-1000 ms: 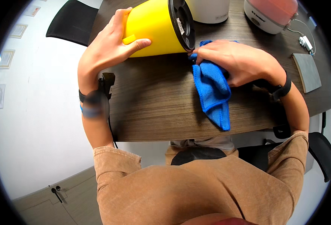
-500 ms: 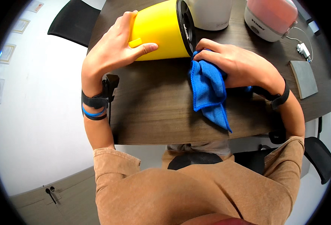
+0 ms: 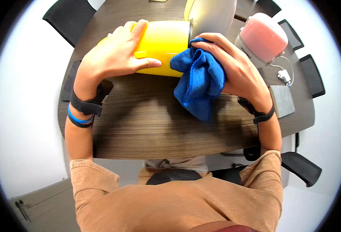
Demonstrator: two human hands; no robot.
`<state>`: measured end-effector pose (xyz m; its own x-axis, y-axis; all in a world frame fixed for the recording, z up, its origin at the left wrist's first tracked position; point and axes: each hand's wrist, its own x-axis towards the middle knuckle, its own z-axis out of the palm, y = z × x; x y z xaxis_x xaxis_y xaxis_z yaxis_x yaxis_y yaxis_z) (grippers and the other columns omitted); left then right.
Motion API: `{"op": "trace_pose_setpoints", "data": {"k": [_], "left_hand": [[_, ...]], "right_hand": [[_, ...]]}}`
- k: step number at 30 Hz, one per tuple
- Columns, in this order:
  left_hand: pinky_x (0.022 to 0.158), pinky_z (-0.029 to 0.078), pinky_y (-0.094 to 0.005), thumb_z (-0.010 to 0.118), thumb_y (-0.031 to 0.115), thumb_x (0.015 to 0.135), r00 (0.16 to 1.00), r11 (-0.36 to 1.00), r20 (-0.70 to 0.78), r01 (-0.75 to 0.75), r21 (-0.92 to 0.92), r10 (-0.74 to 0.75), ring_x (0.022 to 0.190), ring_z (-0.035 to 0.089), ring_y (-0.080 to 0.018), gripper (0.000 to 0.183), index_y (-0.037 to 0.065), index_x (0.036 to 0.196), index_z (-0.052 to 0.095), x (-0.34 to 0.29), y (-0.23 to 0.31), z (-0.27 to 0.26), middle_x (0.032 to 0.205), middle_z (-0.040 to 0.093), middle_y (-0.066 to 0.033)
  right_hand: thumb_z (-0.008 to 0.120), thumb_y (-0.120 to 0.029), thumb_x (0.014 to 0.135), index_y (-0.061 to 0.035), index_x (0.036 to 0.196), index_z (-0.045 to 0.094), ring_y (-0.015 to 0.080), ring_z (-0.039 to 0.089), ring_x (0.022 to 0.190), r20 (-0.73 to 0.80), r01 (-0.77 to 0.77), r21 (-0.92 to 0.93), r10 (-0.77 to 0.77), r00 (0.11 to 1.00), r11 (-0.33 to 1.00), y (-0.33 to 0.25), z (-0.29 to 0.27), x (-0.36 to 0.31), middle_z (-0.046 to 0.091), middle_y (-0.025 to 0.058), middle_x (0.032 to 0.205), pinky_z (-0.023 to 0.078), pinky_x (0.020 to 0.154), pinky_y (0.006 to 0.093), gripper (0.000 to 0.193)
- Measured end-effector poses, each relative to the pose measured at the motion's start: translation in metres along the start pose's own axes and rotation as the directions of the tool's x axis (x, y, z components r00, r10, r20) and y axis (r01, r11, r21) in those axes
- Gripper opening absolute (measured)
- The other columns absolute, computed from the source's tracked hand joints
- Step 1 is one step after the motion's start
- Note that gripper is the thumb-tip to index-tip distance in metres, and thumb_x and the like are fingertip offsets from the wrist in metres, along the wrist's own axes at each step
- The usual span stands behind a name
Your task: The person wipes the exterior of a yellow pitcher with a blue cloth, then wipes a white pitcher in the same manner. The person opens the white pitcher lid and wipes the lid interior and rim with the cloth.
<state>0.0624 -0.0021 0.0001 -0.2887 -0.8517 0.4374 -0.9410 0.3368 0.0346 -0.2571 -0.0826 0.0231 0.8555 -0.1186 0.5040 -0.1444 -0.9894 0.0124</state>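
A yellow rounded appliance body (image 3: 168,36) lies on its side above the dark wooden table (image 3: 139,135), its black-rimmed end toward the right. My left hand (image 3: 114,54) grips it from the left, thumb along the near side and fingers over the top. Bunched in my right hand (image 3: 236,65) is a blue cleaning cloth (image 3: 199,83), pressed against the black-rimmed end. Part of the cloth covers the lower right of the yellow side, and the rest hangs toward the table. The face of the black end is hidden from view.
Just behind stands a large white container (image 3: 215,17). To its right is a pink and white small appliance (image 3: 265,36) with a cord and a white plug (image 3: 283,75). A grey flat book or pad (image 3: 282,101) lies beyond my right wrist. Black chairs (image 3: 68,17) surround the table.
The view has shifted. The yellow body has turned so its black end face no longer shows. My right hand has moved the cloth up against that end and over the yellow side.
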Motion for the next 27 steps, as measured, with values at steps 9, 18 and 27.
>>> {"op": "trace_pose_setpoints", "data": {"k": [9,18,27], "left_hand": [[0.11,0.046,-0.0484,0.078,0.067,0.08,0.984,0.996,0.155,0.088,0.008,-0.088,0.129,0.054,-0.0435,0.101,0.002,0.146,0.038,-0.001,0.01,-0.018,0.136,0.054,-0.0267],[0.109,0.045,-0.0503,0.081,0.06,0.079,0.99,0.996,0.109,0.087,-0.024,-0.084,0.129,0.052,-0.0434,0.098,0.005,0.148,0.038,-0.009,0.006,-0.01,0.135,0.054,-0.0231],[0.111,0.044,-0.0499,0.081,0.059,0.08,0.983,0.99,0.133,0.136,-0.044,-0.129,0.131,0.052,-0.0422,0.1,0.004,0.15,0.036,-0.005,0.005,-0.007,0.139,0.053,-0.0232]], "right_hand": [[0.088,-0.013,0.07,-0.0107,0.141,0.059,0.0356,0.065,0.123,0.004,-0.033,-0.093,0.033,0.999,0.995,0.032,0.002,0.018,0.059,0.0131,0.141,0.055,0.104,0.043,0.076],[0.086,-0.013,0.07,-0.0068,0.126,0.069,0.0343,0.065,0.121,0.073,0.168,0.073,-0.173,0.982,0.983,0.009,-0.011,0.021,0.066,0.0132,0.131,0.056,0.102,0.0436,0.059],[0.082,-0.014,0.067,-0.0089,0.113,0.072,0.0315,0.065,0.119,0.172,0.185,0.041,-0.189,0.967,0.982,-0.013,-0.007,0.017,0.068,0.0071,0.126,0.054,0.101,0.0445,0.048]]}}
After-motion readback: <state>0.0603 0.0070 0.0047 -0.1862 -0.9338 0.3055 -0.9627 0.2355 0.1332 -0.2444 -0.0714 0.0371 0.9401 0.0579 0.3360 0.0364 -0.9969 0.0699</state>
